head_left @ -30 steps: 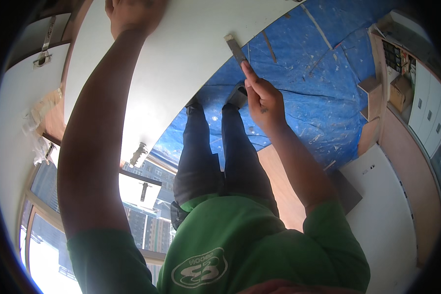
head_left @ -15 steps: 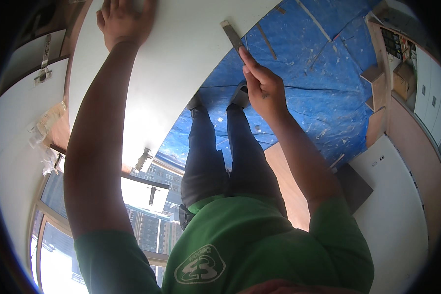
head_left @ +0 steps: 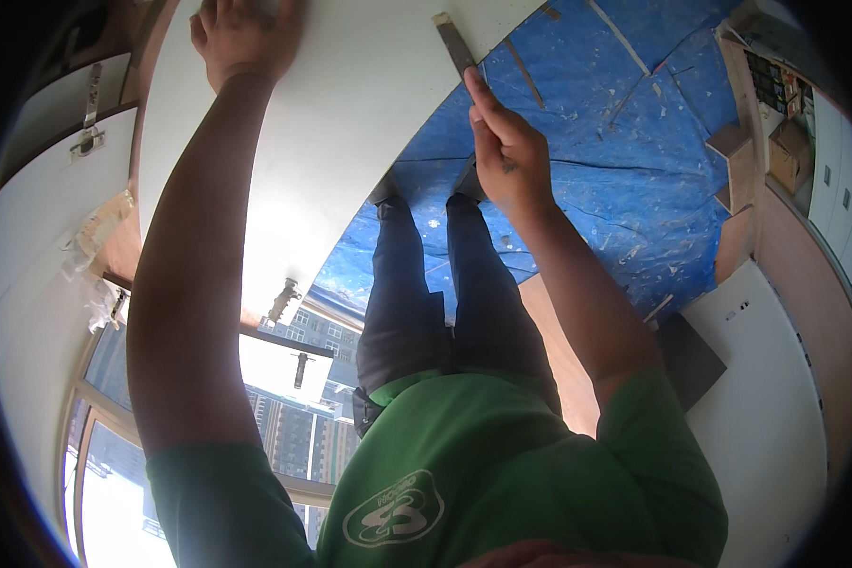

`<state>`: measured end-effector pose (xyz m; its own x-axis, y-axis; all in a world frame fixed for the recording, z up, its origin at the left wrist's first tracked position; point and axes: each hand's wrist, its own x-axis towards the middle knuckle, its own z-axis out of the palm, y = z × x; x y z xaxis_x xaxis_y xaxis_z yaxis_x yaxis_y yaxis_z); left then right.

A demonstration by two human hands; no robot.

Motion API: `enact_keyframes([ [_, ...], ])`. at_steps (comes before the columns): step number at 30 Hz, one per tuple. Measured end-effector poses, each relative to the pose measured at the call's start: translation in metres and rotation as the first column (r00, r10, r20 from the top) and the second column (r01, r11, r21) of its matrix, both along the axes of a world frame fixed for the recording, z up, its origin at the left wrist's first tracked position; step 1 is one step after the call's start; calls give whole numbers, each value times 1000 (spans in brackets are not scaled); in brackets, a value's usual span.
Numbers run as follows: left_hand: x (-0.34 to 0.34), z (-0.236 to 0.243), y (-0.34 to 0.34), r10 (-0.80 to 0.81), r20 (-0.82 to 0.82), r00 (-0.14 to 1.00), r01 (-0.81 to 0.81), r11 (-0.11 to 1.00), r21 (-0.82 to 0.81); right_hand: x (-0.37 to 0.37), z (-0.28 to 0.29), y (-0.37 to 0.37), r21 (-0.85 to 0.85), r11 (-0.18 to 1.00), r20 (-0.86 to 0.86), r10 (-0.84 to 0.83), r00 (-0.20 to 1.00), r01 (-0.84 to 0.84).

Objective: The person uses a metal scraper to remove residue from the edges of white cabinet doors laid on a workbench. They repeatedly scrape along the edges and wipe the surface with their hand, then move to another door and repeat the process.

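A large white panel (head_left: 322, 123) with a metal hinge (head_left: 284, 301) on its lower corner stretches along my left side. Resting on its far part is my left hand (head_left: 246, 38), open, palm down with the fingers spread; the fingertips are partly cut off by the picture's upper edge. My right hand (head_left: 511, 142) is closed around a narrow flat grey bar-shaped tool (head_left: 454, 44) with a pale tip, its index finger stretched along it. The tool lies at the panel's right edge, its tip over the white face. Its exact kind is not clear.
Blue sheeting (head_left: 615, 170) with pale specks and thin strips covers the floor around my feet. Another white panel (head_left: 757, 379) and a dark board (head_left: 691, 360) are at the right. White cabinet doors with hinges (head_left: 87, 142) stand at the left, above a window (head_left: 114, 473).
My right hand and the bar-shaped tool have moved a little farther away from me along the panel's edge. My left hand stays on the panel. The whole view has shifted slightly.
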<state>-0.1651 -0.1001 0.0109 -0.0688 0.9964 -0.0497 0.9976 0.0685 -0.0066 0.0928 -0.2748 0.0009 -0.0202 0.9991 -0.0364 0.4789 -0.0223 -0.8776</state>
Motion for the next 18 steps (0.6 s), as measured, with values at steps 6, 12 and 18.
enact_keyframes([
  [6, 1, 1, 0, 10, -10, 1000, -10, 1000, -10, -20, 18, -59, -147, 970, 50, 203, 978, -194],
  [12, -4, -3, -1, -5, -18, 1000, 5, 1000, 8, 9, 5, 11, -65, 997, 26, -30, 999, 32],
  [18, 0, -1, -1, -1, 15, 1000, 1, 1000, 2, -3, 15, -73, -82, 991, 14, 110, 994, -109],
])
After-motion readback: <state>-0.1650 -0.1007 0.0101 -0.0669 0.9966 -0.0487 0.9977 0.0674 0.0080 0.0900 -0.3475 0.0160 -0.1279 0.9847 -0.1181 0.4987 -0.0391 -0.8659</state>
